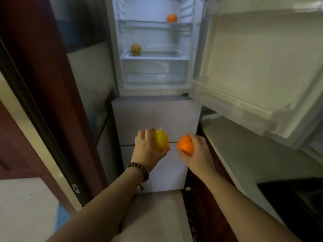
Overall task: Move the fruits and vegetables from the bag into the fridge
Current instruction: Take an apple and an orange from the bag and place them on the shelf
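My left hand [146,148] grips a yellow bell pepper [161,140], and my right hand [198,151] grips an orange [185,144]. Both are held out in front of the fridge's closed lower drawers [155,112], below the open upper compartment [153,41]. Inside, another orange [172,18] sits on an upper shelf at the right. A yellowish-brown round fruit [136,48] rests on the lower shelf at the left. The bag is out of view.
The fridge door [253,67] stands open to the right, with its door bin jutting over a pale countertop [244,154]. A dark red door frame [52,84] runs along the left. A dark hob [297,198] lies at the right edge.
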Motion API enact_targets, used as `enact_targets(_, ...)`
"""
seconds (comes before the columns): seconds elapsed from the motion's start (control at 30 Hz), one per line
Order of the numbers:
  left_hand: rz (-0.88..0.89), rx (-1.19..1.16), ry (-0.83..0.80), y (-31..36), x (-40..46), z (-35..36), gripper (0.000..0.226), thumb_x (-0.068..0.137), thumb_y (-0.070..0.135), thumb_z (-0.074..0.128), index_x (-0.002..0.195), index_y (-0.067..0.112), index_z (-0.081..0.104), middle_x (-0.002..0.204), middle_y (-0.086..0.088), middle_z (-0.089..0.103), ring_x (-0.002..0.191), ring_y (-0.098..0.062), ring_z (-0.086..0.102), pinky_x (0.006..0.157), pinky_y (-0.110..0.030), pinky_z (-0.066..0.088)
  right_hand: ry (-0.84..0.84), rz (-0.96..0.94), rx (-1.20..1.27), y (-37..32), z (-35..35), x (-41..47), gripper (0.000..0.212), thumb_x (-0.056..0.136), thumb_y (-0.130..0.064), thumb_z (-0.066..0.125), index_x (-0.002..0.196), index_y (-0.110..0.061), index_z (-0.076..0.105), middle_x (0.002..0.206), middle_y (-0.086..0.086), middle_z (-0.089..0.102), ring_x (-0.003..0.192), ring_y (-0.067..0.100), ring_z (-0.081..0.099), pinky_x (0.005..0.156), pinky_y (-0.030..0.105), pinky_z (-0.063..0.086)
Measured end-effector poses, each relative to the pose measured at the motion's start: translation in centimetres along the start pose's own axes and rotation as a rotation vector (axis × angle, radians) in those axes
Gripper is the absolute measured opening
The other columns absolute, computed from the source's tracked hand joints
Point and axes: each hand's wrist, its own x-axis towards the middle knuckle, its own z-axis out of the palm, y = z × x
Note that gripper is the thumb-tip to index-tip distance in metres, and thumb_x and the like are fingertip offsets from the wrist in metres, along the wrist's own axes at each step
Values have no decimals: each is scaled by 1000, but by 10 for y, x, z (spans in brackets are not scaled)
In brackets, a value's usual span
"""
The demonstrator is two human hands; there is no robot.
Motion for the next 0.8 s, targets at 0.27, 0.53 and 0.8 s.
enact_targets(0.27, -17, 24, 157, 6, 137, 2, 82, 66, 42, 81, 131, 20, 37, 133, -4, 35, 120, -24, 40, 94, -39, 46, -11, -172, 42, -8, -3, 164, 71, 78, -35, 72, 139, -20, 38, 136, 10, 40, 118, 30, 46, 90, 34, 41)
enact_targets(0.53, -4, 7, 289, 21, 254, -11, 81, 68, 43, 79, 132, 17, 36, 134, -7, 37, 113, -22, 47, 85, -30, 42, 72, -289, 98, -40, -9, 294, 69, 76, -36, 73, 136, -22, 41, 133, 10, 42, 113, 29, 49, 87, 30, 37)
enact_targets(0.8, 104, -42, 373, 13, 364, -37, 79, 69, 39, 80, 129, 14, 35, 132, -8, 39, 106, -11, 42, 82, -23, 39, 127, -345, 133, -75, 6, 398, 67, 78, -40, 69, 136, -26, 38, 133, 8, 41, 113, 24, 47, 85, 30, 38)
